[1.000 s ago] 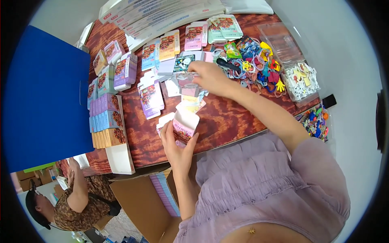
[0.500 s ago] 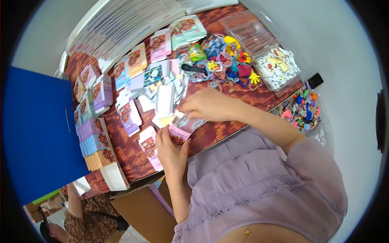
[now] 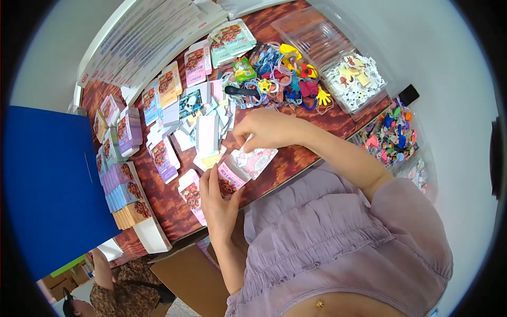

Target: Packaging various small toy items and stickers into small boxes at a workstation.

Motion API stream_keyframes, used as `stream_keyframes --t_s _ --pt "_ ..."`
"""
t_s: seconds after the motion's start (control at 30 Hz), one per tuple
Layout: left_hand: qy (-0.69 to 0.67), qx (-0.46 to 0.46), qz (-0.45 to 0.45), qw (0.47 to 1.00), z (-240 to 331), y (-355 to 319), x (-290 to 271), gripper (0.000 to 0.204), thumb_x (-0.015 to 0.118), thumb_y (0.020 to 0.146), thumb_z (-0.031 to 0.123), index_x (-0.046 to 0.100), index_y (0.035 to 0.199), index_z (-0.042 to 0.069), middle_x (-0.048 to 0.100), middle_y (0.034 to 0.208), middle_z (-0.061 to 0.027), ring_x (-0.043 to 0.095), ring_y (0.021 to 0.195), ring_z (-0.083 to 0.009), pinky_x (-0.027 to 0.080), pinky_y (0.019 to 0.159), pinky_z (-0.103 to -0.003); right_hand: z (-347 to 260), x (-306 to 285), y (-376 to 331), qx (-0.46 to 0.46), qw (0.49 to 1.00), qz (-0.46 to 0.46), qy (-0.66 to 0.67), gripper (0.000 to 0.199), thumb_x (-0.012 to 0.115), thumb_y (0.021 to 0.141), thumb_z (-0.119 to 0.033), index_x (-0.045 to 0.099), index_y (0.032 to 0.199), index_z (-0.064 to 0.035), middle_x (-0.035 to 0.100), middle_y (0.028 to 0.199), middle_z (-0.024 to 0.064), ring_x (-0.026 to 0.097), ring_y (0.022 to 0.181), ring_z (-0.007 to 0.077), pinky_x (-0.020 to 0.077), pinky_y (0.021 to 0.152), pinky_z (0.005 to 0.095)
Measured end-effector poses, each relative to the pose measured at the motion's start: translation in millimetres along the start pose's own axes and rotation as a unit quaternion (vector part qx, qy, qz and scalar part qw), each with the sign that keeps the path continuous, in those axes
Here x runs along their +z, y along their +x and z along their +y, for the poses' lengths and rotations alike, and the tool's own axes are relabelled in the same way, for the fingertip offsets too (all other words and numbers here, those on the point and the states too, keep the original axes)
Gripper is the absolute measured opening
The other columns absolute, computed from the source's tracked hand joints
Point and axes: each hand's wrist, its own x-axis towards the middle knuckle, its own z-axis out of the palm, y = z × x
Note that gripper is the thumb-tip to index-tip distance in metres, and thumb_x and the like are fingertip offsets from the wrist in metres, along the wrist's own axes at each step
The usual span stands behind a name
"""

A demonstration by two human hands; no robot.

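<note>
My left hand (image 3: 217,203) grips a small pink carton (image 3: 230,176) at the table's front edge, thumb on the near side and fingers on the far side. Its end stands open toward my right hand. A pink-and-white patterned piece (image 3: 261,160) sticks out beside the opening; whether it belongs to the carton I cannot tell. Just above the opening is my right hand (image 3: 264,128), fingers bent in a pinch. A thin white edge shows at the fingertips, too small to name. Beyond the carton lie loose pale cards (image 3: 207,134). A flat pink box (image 3: 190,194) lies left of my left hand.
Colourful small toys and bands (image 3: 285,79) lie in a heap at the back. A clear tray of white pieces (image 3: 353,79) is at right, above a bag of small toys (image 3: 393,132). Stacked boxes (image 3: 124,185) line the left by a blue panel (image 3: 53,190). Another person (image 3: 127,290) is lower left.
My right hand has shifted slightly, and a thin white edge now shows at its fingertips. The patterned piece beside the carton shows more plainly. My left hand keeps its grip; the view has shifted a little.
</note>
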Motion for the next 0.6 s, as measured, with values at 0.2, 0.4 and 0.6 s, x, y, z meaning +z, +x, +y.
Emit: stream_keyframes --t_s 0.2,0.4,0.6 --pt "-0.009 -0.002 -0.045 0.999 3.4 2.3 5.3 0.078 0.083 0.068 0.006 0.051 0.139 0.006 0.054 0.124 -0.0145 0.057 0.113 -0.0328 0.048 0.095 -0.039 -2.9 25.2 9.8 0.007 0.997 0.070 0.002 0.015 0.074 0.071 -0.016 0.070 0.081 -0.0049 0.070 0.076 0.0120 0.068 0.075 0.0308 0.0500 0.068 0.0420" --pt "-0.113 -0.064 -0.047 0.990 -0.9 5.2 9.4 0.073 0.084 0.069 0.005 0.051 0.134 -0.003 0.053 0.122 -0.0119 0.058 0.109 -0.0255 0.050 0.091 -0.034 -6.5 56.9 5.5 -0.048 0.971 0.233 -0.020 0.027 0.071 0.076 -0.015 0.063 0.100 -0.0053 0.068 0.087 0.0111 0.067 0.082 0.0330 0.0502 0.072 0.0449" --pt "-0.082 -0.031 0.052 0.995 -1.3 4.2 19.9 0.076 0.085 0.070 0.011 0.050 0.136 -0.001 0.052 0.125 -0.0179 0.058 0.114 -0.0333 0.049 0.095 -0.040 -12.4 76.9 -4.8 -0.080 0.942 0.319 0.070 0.021 0.071 0.082 -0.013 0.061 0.098 -0.0027 0.057 0.103 0.0119 0.055 0.099 0.0327 0.0460 0.085 0.0405"
